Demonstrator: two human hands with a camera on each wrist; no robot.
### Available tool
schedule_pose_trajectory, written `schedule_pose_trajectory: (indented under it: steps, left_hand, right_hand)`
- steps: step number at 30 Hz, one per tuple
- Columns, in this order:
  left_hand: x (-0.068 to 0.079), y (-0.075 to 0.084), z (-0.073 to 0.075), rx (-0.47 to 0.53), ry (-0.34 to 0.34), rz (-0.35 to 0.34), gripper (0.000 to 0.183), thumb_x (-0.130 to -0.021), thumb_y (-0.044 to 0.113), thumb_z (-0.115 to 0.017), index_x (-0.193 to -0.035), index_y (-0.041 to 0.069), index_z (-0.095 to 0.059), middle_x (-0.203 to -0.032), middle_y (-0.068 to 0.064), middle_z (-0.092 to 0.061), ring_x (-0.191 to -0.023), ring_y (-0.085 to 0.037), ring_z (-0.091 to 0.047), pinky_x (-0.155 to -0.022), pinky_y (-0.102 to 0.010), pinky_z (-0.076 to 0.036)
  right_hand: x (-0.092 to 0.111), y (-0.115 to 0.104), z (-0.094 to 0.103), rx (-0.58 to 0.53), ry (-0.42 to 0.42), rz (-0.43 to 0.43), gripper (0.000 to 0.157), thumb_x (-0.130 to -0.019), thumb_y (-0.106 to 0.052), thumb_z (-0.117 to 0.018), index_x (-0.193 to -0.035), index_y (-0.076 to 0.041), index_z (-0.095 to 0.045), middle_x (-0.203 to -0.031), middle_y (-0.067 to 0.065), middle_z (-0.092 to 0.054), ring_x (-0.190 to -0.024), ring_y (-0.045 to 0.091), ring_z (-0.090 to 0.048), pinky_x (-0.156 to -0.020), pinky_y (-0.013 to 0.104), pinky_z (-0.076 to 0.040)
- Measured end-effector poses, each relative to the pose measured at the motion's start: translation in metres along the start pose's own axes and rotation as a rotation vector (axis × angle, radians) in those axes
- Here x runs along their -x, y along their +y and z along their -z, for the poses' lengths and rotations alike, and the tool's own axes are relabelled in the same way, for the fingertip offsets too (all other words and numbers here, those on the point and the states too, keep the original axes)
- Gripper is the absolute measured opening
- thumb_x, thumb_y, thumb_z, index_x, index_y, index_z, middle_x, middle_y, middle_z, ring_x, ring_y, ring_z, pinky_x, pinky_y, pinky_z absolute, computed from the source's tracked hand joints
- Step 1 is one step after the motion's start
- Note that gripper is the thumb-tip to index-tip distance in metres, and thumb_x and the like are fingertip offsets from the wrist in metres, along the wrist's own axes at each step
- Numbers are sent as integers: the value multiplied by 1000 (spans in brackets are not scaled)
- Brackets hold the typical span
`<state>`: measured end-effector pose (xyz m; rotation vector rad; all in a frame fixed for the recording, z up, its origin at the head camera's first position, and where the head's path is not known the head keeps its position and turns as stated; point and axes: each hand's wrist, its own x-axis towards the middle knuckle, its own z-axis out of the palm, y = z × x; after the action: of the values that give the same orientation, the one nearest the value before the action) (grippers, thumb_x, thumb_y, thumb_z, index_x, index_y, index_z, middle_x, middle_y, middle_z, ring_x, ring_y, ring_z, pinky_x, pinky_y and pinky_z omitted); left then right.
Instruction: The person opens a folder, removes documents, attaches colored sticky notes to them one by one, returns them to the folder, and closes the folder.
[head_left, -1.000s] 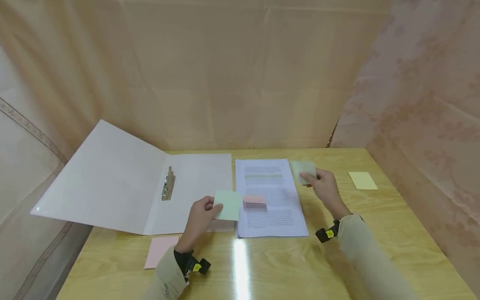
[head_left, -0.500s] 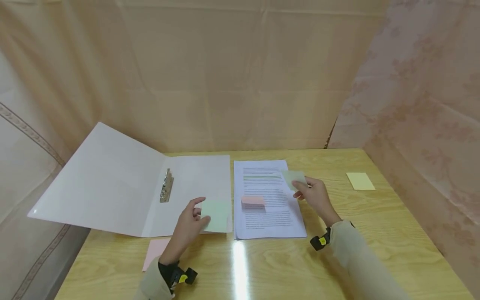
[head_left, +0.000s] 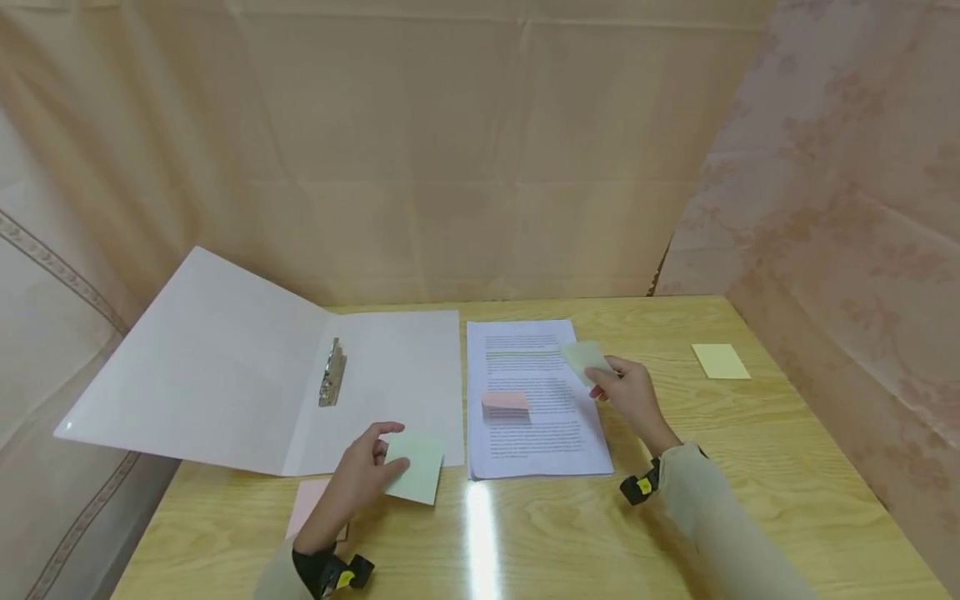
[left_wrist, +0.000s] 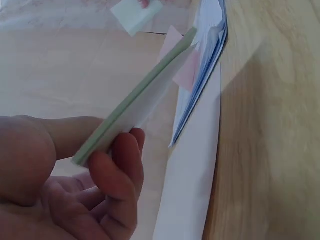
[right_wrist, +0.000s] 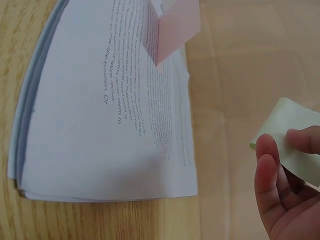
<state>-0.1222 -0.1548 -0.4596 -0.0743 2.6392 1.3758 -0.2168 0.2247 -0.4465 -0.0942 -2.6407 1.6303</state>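
My left hand [head_left: 364, 472] pinches a green sticky-note pad [head_left: 417, 469] over the front edge of the open white folder; in the left wrist view the pad [left_wrist: 137, 100] is seen edge-on between thumb and fingers. With thumb and fingers my right hand [head_left: 634, 395] holds a single pale green sticky note [head_left: 585, 359] above the right side of a stack of printed sheets [head_left: 525, 454]. The note [right_wrist: 295, 125] curls at one edge in the right wrist view. A pink sticky note [head_left: 506, 402] sticks to the top sheet, partly raised. A green line marks the text near the top.
The open white folder [head_left: 397, 367] with a metal clip [head_left: 332, 373] lies left of the sheets, its cover [head_left: 187, 367] tilted up. A pink pad [head_left: 306, 500] sits partly behind the left forearm. A yellow pad [head_left: 721, 361] lies at the right of the wooden table [head_left: 555, 542].
My left hand has drawn the green pad left and toward me, away from the sheets. My right hand has brought its note leftward from beside the sheets to over their right side.
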Motion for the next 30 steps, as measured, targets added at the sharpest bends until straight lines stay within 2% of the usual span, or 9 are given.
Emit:
schedule_pose_trajectory:
  steps: [4, 9, 13, 18, 24, 30]
  left_hand:
    - [3, -5, 0, -54, -19, 34, 42, -86, 8, -69, -125, 5, -55, -68, 1, -40, -61, -13, -37, -53, -22, -30]
    - [9, -15, -1, -105, -33, 41, 40, -84, 8, -72, -121, 5, -57, -68, 0, -42, -60, -13, -38, -53, -23, -30]
    - [14, -20, 1, -208, -23, 46, 37, -80, 10, -75, -114, 6, -59, -66, -1, -44, -58, -14, -39, -53, -25, -31]
    - [17, -22, 3, -316, -41, 69, 36, -78, 14, -79, -108, 7, -61, -71, -2, -52, -61, -16, -46, -55, -29, -36]
    - [19, -26, 3, -439, -38, 46, 35, -74, 17, -82, -102, 6, -63, -84, -4, -58, -72, -17, -51, -65, -35, -46]
    - [20, -23, 2, -526, -17, 56, 35, -72, 21, -84, -98, 7, -65, -85, -6, -54, -68, -18, -48, -60, -33, -44]
  right_hand:
    - [1, 1, 0, 14, -15, -8, 31, -96, -16, -59, -118, 6, -65, -78, 13, -68, -66, 16, -62, -66, 33, -54]
    - [1, 2, 0, 20, -18, -17, 31, -97, -16, -58, -120, 5, -64, -81, 18, -69, -66, 16, -62, -67, 34, -54]
    - [1, 3, 0, 8, -17, -9, 30, -96, -14, -59, -118, 7, -65, -87, 22, -69, -66, 16, -63, -66, 31, -54]
    - [0, 5, -2, 1, -16, 5, 30, -95, -12, -60, -117, 8, -65, -84, 20, -69, -64, 15, -62, -64, 30, -54]
    - [1, 6, -4, 31, -45, -17, 30, -96, -14, -59, -118, 6, -65, -83, 19, -69, -67, 16, -62, -67, 34, -54]
    - [1, 7, -6, 23, -53, -11, 30, -96, -14, -60, -118, 5, -66, -92, 25, -68, -68, 15, -62, -68, 34, -55]
